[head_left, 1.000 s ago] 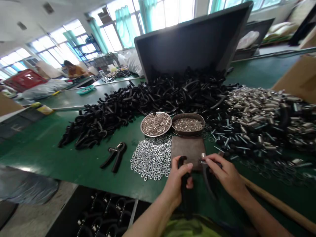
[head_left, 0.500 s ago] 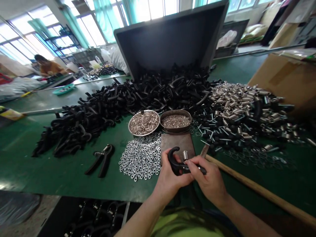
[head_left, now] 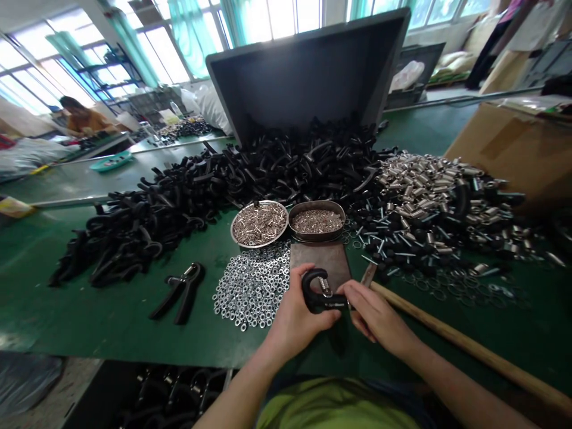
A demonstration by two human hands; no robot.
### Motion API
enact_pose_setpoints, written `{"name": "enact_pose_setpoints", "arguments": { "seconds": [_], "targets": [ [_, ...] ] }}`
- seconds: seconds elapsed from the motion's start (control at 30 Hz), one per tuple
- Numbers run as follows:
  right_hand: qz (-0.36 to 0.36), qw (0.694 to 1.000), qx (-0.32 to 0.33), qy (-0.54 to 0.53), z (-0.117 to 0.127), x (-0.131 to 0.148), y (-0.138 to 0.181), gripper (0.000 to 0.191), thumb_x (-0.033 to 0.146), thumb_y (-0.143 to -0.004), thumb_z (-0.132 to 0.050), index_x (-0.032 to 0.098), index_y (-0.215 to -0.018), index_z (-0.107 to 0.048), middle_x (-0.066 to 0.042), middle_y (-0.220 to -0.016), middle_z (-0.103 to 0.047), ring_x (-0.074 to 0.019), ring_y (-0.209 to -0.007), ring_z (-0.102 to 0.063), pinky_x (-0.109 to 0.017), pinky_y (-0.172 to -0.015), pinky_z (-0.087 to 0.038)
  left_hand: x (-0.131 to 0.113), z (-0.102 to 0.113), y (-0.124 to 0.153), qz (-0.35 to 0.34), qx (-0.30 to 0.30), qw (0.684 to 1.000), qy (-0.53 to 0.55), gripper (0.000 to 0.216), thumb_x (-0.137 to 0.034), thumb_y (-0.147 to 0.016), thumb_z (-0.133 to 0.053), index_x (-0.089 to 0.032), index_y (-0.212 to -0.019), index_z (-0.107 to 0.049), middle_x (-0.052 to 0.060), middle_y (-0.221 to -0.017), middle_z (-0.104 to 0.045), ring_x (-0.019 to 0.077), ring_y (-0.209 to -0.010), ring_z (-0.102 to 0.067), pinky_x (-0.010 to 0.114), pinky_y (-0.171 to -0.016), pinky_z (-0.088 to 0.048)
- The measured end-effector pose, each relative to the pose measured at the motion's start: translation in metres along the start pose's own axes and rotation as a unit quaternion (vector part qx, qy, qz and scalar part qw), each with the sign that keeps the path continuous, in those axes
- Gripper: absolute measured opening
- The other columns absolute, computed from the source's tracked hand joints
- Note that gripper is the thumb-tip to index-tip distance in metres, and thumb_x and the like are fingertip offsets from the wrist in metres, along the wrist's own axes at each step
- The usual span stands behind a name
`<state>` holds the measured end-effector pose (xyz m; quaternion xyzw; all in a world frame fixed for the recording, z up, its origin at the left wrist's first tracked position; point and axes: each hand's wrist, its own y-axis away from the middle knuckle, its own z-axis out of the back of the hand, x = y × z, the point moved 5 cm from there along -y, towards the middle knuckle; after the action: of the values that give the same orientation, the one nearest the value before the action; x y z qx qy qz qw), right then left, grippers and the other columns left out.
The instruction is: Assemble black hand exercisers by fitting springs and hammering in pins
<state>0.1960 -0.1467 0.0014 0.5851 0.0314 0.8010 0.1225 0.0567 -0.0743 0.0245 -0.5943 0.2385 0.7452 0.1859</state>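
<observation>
My left hand [head_left: 297, 319] is closed around a black hooked plastic handle [head_left: 313, 290] with a small metal spring seated in its curl. My right hand [head_left: 374, 316] pinches the other end of the same piece, fingers pressed together. Both hands hover over a dark metal plate [head_left: 320, 262] at the near edge of the green table [head_left: 111, 322]. A patch of silver washers [head_left: 254, 285] lies just left of my hands.
Two round tins of small metal parts [head_left: 259, 223] [head_left: 317, 220] stand behind the plate. A long heap of black handles [head_left: 201, 190] and a heap of springs [head_left: 429, 190] fill the back. A finished hand gripper [head_left: 181, 290] lies left. A wooden stick [head_left: 469, 345] runs right. A seated person [head_left: 83, 119] works far left.
My hands brought the two black parts together and raised them over the plate. The spring now sits inside the hook's curl. The camera view swung left.
</observation>
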Motion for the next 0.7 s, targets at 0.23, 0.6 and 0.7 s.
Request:
{"name": "enact_pose_setpoints", "arguments": {
  "seconds": [0.23,0.6,0.7],
  "targets": [
    [0.03,0.996,0.076,-0.027,-0.019,0.02,-0.019,0.028,0.04,-0.088,-0.049,0.015,-0.088,-0.06,-0.005,-0.082,-0.065,-0.0166,-0.074,-0.059,-0.026,-0.062,-0.046,0.001,-0.007,0.007,-0.027,0.022,0.998,-0.046,0.072,-0.016,-0.059,-0.072,-0.029,-0.123,-0.043,0.0,-0.095,-0.065,0.0194,-0.081,-0.063,0.03,-0.074,-0.047],
    [0.07,0.96,0.018,0.27,-0.02,0.042,-0.014,0.022,0.03,-0.093,-0.037,0.016,-0.085,-0.053,-0.009,-0.083,-0.064,-0.0208,-0.078,-0.061,-0.03,-0.068,-0.041,0.013,-0.004,0.01,-0.069,0.007,0.996,-0.056,0.069,-0.016,-0.061,-0.07,-0.027,-0.123,-0.041,0.003,-0.102,-0.064,0.0207,-0.09,-0.063,0.033,-0.082,-0.049],
    [0.066,0.952,0.022,0.298,-0.021,0.042,-0.016,0.023,0.027,-0.093,-0.036,0.014,-0.091,-0.054,-0.011,-0.087,-0.066,-0.022,-0.081,-0.062,-0.031,-0.07,-0.04,0.015,-0.005,0.004,-0.073,0.048,0.994,-0.073,0.069,-0.014,-0.06,-0.069,-0.027,-0.123,-0.042,0.002,-0.099,-0.064,0.0202,-0.086,-0.064,0.031,-0.078,-0.05]
  ]
}}
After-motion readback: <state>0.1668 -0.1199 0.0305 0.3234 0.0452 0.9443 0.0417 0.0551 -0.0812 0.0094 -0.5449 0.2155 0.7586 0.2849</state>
